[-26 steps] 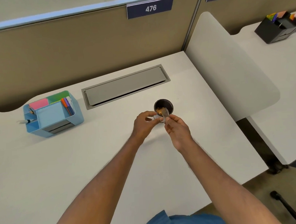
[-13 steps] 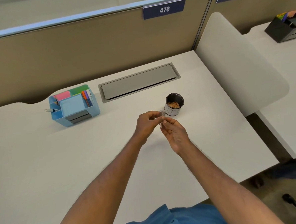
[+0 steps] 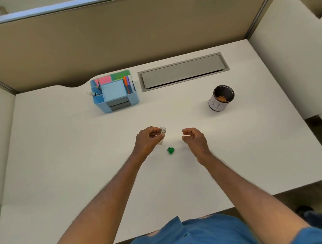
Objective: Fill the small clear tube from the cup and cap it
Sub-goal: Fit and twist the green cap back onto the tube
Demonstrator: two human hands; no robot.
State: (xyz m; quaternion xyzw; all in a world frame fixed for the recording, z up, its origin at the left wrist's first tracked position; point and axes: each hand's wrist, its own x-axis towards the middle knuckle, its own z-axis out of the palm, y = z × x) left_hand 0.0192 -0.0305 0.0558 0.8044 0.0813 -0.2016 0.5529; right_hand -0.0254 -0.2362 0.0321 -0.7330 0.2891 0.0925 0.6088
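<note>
My left hand (image 3: pixel 148 140) pinches the small clear tube (image 3: pixel 162 134) upright just above the desk, its open mouth facing up. A small green cap (image 3: pixel 170 150) lies on the white desk (image 3: pixel 64 156) just below the tube, between my two hands. My right hand (image 3: pixel 194 141) hovers to the right of the cap, fingers curled and thumb close to the forefinger, with nothing visible in it. The cup (image 3: pixel 221 99), white outside and dark inside with orange-brown bits at the bottom, stands farther back to the right, apart from both hands.
A blue desk organizer (image 3: pixel 115 93) with sticky notes and pens sits at the back left. A grey cable flap (image 3: pixel 183 71) lies along the back. A tan partition (image 3: pixel 113 40) closes the rear, and a white divider panel (image 3: pixel 293 57) bounds the right side.
Both hands have drawn back from the cup toward me and moved apart. The tube stays in my left hand. The green cap now shows on the desk.
</note>
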